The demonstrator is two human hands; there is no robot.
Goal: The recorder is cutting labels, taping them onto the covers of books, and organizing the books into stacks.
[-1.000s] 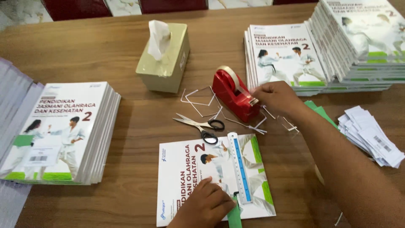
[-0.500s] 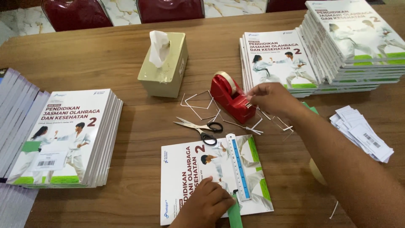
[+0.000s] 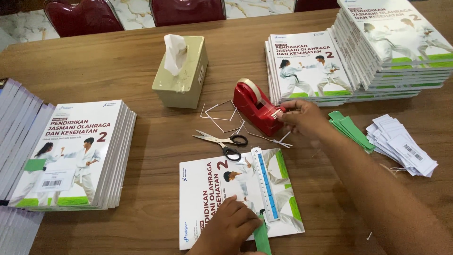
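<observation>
The right hand pinches tape at the red tape dispenser — scissors near its fingertips; the left hand, fingers curled, presses a green strip onto the book.

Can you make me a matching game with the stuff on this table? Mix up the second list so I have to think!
Things:
1. tape dispenser
2. scissors
3. ruler
4. tissue box

Descriptions:
A. lying on the single book near the left hand
B. beige, with a white tissue sticking up
C. red, touched by the right hand
D. black handles, lying open on the wooden table

Pairs: 1-C, 2-D, 3-A, 4-B
</observation>
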